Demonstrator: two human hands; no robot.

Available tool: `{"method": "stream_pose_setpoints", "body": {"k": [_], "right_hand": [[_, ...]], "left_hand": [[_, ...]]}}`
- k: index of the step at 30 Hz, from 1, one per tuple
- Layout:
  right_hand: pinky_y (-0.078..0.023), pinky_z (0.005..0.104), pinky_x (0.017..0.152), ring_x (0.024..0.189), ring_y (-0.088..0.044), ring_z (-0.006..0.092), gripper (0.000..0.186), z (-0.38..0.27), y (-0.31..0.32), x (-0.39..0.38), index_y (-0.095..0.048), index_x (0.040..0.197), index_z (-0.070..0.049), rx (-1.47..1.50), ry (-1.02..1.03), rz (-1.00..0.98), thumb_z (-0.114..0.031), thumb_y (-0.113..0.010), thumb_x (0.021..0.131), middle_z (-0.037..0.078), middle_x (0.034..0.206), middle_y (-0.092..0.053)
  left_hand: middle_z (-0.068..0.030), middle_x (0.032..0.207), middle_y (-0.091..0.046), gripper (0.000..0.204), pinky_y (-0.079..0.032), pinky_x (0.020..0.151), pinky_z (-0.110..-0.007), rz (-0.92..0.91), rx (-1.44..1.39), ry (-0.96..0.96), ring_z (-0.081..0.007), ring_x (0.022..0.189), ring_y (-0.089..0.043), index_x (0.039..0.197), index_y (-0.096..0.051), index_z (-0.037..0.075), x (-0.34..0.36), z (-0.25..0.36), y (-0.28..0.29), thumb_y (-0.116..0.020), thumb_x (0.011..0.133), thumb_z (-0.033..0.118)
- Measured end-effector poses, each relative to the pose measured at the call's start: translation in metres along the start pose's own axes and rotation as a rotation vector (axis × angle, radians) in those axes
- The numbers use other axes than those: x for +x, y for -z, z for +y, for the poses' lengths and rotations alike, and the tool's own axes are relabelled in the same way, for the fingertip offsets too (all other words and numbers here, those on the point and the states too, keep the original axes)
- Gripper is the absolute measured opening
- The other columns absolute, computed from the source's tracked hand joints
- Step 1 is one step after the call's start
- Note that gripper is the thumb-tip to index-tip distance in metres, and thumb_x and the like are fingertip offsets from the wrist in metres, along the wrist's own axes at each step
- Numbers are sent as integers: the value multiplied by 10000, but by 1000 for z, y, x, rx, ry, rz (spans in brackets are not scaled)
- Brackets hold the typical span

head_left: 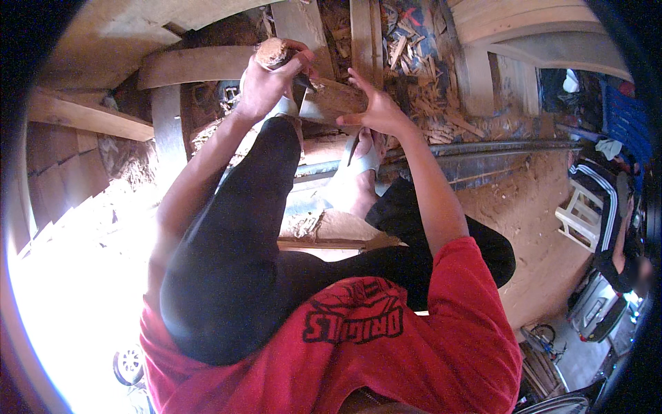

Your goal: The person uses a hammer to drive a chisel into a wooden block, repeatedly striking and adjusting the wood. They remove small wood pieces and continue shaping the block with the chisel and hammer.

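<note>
Near the top centre my left hand (267, 83) grips a thick, round wooden tool handle (274, 52), with a dark metal part (301, 81) showing below the fingers. My right hand (372, 103) has its fingers spread over the right end of a rough wooden piece (331, 100); whether the fingertips touch it is unclear. Beneath the hands my two sandalled feet are visible, the right foot (355, 188) in plainer view between my bent legs.
Beams (96, 114) lie left; wood chips (407, 52) at the top. A dark metal rail (483, 148) runs rightward. At right are a person (607, 228) in dark striped trousers, a white plastic stool (578, 221), blue slatted plastic (620, 117) and a parked vehicle (596, 310).
</note>
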State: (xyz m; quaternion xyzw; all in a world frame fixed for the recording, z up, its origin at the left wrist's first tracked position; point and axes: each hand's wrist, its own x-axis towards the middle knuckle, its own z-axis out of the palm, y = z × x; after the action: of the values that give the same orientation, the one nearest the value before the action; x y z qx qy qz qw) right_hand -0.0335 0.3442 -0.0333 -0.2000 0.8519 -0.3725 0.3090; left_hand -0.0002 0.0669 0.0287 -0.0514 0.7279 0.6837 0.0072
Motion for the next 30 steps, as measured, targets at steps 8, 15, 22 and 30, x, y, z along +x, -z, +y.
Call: {"method": "stream_pose_setpoints", "body": {"k": [8, 15, 22, 30], "right_hand": [[-497, 440, 1094, 1307, -645, 334, 838, 15, -11, 5, -545, 1509, -50, 71, -22, 398, -577, -789, 904, 207, 1369, -684], [-476, 498, 1116, 1285, -620, 443, 788, 10, -10, -3, -545, 1475, -28, -55, 230, 512, -508, -798, 904, 264, 1390, -642], [-502, 463, 1100, 1289, -603, 401, 671, 2, -26, -21, -563, 1402, -32, -271, 389, 488, -195, -874, 830, 196, 1354, -622], [-488, 458, 1097, 1301, -559, 377, 636, 23, -55, -19, -606, 1269, -50, -363, 465, 447, -122, -918, 719, 144, 1345, -588]], "left_hand": [[-58, 943, -779, 219, -563, 807, -281, -62, 138, -68, -97, 891, -704, 1103, -735, -13, 20, 0, -12, -764, 985, 168], [-58, 950, -776, 268, -566, 792, -290, 52, -59, -48, -118, 865, -728, 1107, -736, -20, 24, 31, -8, -765, 1000, 224], [-72, 944, -762, 253, -561, 760, -289, 209, -83, -26, -144, 853, -753, 1079, -737, -12, 24, 45, 6, -770, 997, 225], [-62, 951, -770, 297, -569, 781, -288, 167, -61, -39, -123, 842, -741, 1112, -747, 7, 19, 28, 8, -780, 982, 273]]}}
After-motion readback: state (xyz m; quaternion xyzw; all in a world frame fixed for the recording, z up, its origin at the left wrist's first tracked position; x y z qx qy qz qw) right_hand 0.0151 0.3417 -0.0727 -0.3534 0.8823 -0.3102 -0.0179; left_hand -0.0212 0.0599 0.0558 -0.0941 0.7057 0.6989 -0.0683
